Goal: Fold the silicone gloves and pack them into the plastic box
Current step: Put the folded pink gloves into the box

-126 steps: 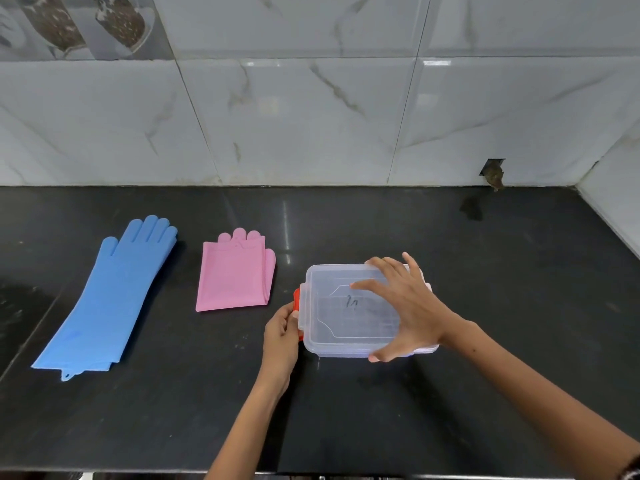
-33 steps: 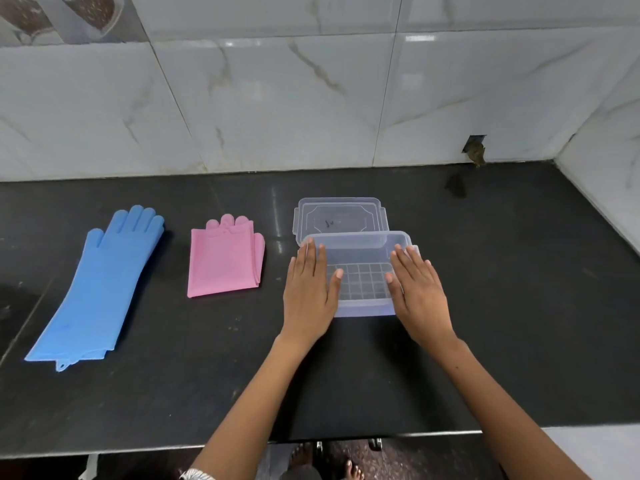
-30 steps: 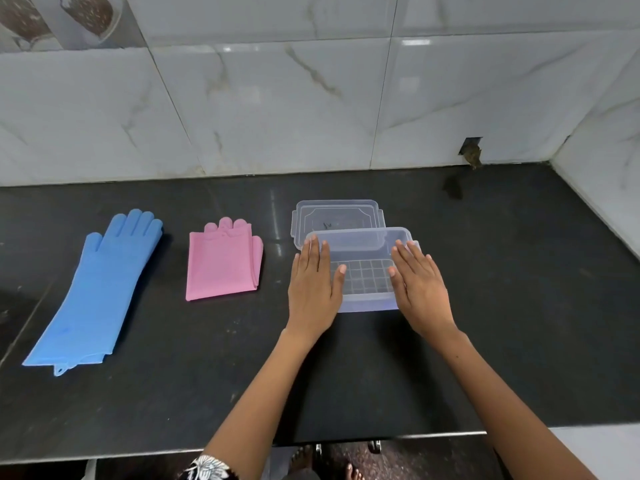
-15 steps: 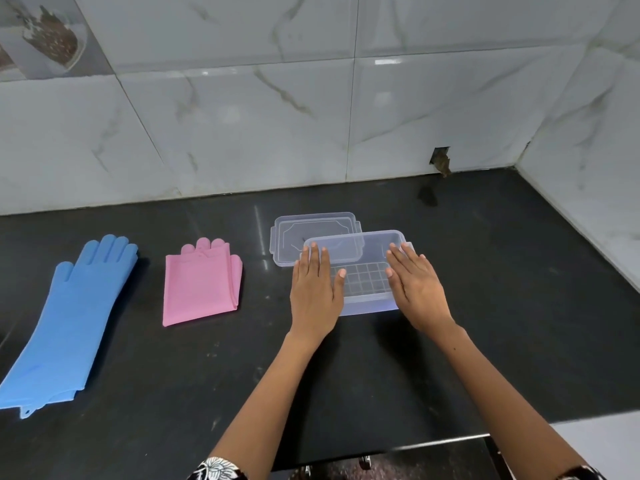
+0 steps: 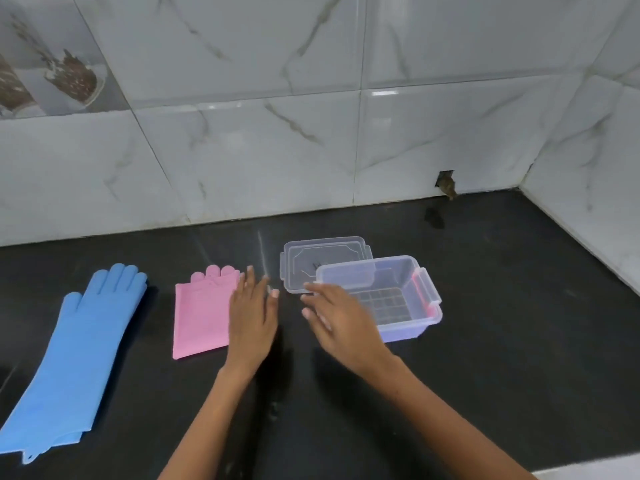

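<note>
A clear plastic box (image 5: 420, 308) stands open and empty on the black counter, with a red latch on its right end. Its clear lid (image 5: 322, 261) lies flat just behind it to the left. A folded pink silicone glove (image 5: 199, 317) lies left of the box. A long blue silicone glove (image 5: 74, 355), laid flat and unfolded, is at the far left. My left hand (image 5: 251, 320) is open, fingers spread, over the pink glove's right edge. My right hand (image 5: 341, 322) is open and empty in front of the box's left end.
A marble-tiled wall runs along the back and the right side of the counter (image 5: 519, 341). A small hole (image 5: 446, 183) shows in the back wall near the corner. The counter's front edge lies at the lower right.
Both hands have left the sides of the box and moved left; my left hand now reaches the pink glove. Earlier the lid was taken off and laid behind the box.
</note>
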`<state>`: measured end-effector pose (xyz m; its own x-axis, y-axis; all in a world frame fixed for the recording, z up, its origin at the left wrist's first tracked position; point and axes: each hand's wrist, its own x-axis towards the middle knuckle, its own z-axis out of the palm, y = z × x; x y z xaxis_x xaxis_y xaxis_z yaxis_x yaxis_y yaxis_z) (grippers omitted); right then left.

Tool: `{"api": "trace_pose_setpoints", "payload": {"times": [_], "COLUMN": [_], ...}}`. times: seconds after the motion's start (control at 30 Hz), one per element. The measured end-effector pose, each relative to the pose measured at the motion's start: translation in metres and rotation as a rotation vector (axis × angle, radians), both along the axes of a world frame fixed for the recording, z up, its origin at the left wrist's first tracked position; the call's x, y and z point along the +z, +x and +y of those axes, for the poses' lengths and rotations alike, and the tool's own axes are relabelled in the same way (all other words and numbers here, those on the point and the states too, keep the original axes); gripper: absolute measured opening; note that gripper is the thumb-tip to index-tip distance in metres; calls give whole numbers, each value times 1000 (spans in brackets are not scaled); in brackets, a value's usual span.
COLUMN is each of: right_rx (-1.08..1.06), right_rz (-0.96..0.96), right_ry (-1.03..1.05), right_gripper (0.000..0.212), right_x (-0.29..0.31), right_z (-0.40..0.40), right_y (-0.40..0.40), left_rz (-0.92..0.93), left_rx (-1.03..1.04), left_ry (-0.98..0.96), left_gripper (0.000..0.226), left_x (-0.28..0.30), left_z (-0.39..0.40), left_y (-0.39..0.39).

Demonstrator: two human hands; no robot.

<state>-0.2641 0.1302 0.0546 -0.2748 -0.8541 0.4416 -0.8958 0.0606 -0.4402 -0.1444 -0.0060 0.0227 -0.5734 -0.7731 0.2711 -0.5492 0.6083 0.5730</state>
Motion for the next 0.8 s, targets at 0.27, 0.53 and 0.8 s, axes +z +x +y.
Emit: {"api": "trace_pose_setpoints", "payload": {"times": [0.27,0.53,0.8], "right_rx": [-226,-442,-507], "right_rz": [-220,-434,-596], "right_ry": [408,487,383], "right_gripper": [36,35,28], "right_x": [-42,-49,-46], "right_z": [-101,-136,-113], "right_y": [74,102,94], "left_rz": [-367,-379,-269], "left_rx": [133,-200,-210], "left_ry": [-14,239,281], "left_gripper": [45,45,38], "left_x": [-19,-17,-16], "left_z": [-127,-196,-174], "left_y": [78,77,75]}}
